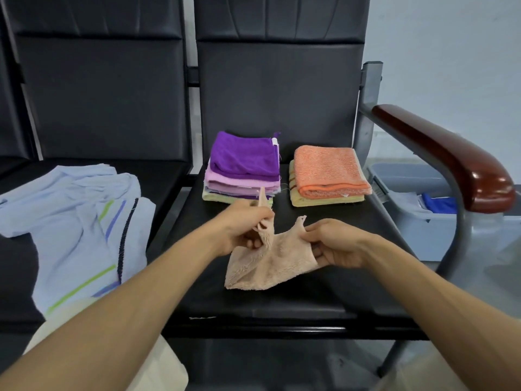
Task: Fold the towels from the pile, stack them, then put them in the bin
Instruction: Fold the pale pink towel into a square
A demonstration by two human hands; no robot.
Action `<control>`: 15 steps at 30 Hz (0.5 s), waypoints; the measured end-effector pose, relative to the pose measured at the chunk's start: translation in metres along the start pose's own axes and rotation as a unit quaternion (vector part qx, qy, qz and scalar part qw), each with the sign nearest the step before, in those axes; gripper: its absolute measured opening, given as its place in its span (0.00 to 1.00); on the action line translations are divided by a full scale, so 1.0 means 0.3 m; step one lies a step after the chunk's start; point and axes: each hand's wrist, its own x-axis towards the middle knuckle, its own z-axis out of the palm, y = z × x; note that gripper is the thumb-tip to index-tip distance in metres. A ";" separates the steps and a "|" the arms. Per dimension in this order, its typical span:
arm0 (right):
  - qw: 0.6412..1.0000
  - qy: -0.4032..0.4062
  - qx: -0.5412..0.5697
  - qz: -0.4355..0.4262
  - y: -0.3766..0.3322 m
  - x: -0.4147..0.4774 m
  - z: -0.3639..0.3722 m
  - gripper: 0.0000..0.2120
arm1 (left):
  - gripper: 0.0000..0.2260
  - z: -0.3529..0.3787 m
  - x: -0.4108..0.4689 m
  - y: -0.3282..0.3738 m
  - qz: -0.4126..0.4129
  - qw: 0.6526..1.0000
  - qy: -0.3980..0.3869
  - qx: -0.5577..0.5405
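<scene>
A black padded chair seat (282,303) is stretching out nearest the person, and both bare forearms are reaching in over its front edge. Above it, a small beige fluffy towel (270,263) is hanging between the two hands; whether its lower corner is touching the seat cannot be told. The left hand (248,227) is gripping one upper corner, fingers (255,242) curling round bunched cloth with a strip sticking up past the knuckles. The right hand (335,244) is pinching the other upper corner between thumb and fingers (313,228), palm turning inward. On the neighbouring seat to the left, a loose pile of pale blue striped towels (76,221) is lying spread out. Further back on the near seat, a folded stack of purple and pink towels (242,167) is sitting just beside a folded orange towel on a yellow one (329,173). To the right, a glossy brown wooden armrest (439,153) is curving over a grey plastic bin (417,227) standing on the floor. Black backrests (276,88) are rising behind, with a pale wall (451,38) showing beyond
</scene>
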 end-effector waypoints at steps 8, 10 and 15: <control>0.999 -0.026 -0.032 0.002 0.022 0.002 0.004 0.15 | 0.11 0.148 0.082 -0.087 -0.001 0.990 0.008 0.140; 0.999 -0.030 -0.038 0.001 0.024 -0.002 0.005 0.15 | 0.13 0.158 0.083 -0.097 -0.002 0.987 -0.003 0.160; 0.999 -0.006 -0.040 0.012 0.020 -0.010 0.017 0.20 | 0.21 0.150 0.055 -0.080 -0.024 0.994 -0.063 0.087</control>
